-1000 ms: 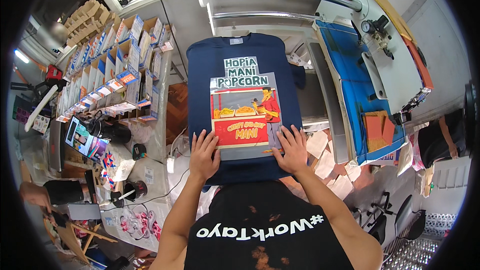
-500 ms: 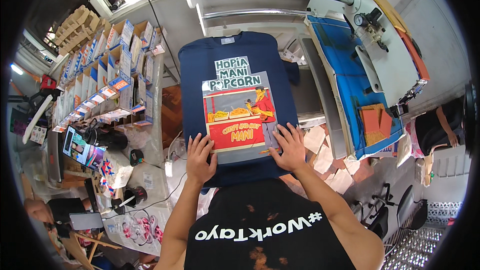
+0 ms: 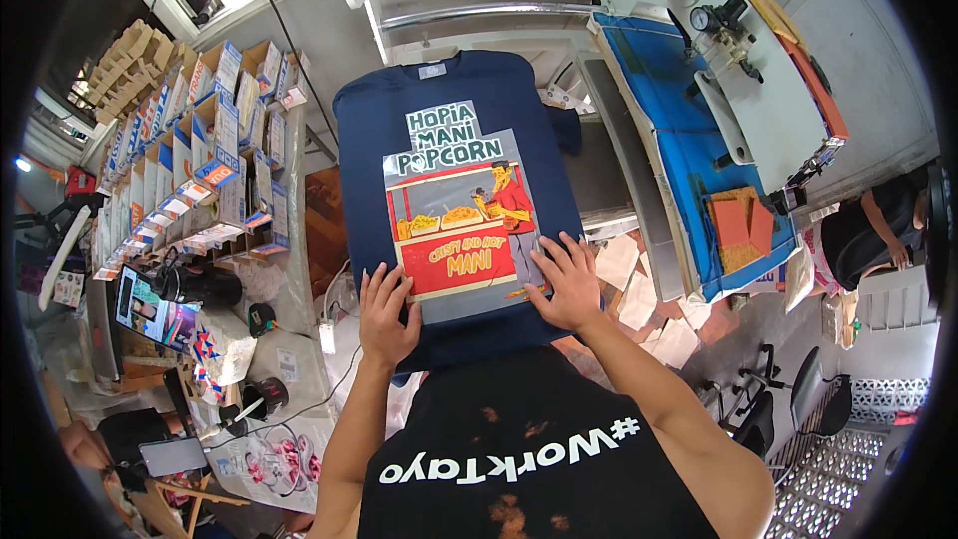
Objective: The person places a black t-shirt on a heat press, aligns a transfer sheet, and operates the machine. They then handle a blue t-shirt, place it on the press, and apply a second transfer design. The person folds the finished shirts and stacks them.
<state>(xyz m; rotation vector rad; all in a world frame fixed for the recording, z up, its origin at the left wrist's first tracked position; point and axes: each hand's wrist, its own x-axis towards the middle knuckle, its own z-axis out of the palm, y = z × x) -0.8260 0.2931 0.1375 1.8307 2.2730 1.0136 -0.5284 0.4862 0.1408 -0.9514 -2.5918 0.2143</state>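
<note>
A navy blue T-shirt (image 3: 367, 155) lies spread flat in front of me, its collar at the far end. On its front sits a colourful printed transfer sheet (image 3: 454, 265) showing green lettering above a food cart and a figure in red. My left hand (image 3: 390, 319) rests palm down at the sheet's lower left corner, fingers stretched out over shirt and sheet edge. At the lower right side, my right hand (image 3: 569, 285) lies flat with fingers apart, touching the sheet's edge. Neither hand grips anything. What supports the shirt is mostly hidden beneath it.
To the right stands a heat press (image 3: 798, 70) with a blue-covered bed (image 3: 689, 165), orange pieces (image 3: 740, 225) on it. Cardboard bins (image 3: 205, 155) fill a rack at left, near a lit screen (image 3: 150, 309). Paper sheets (image 3: 639, 304) litter the floor. Another person (image 3: 868, 245) is at far right.
The view has shifted slightly, so shirt, press and bins appear a little further left and higher. Both hands stay flat at the sheet's lower corners.
</note>
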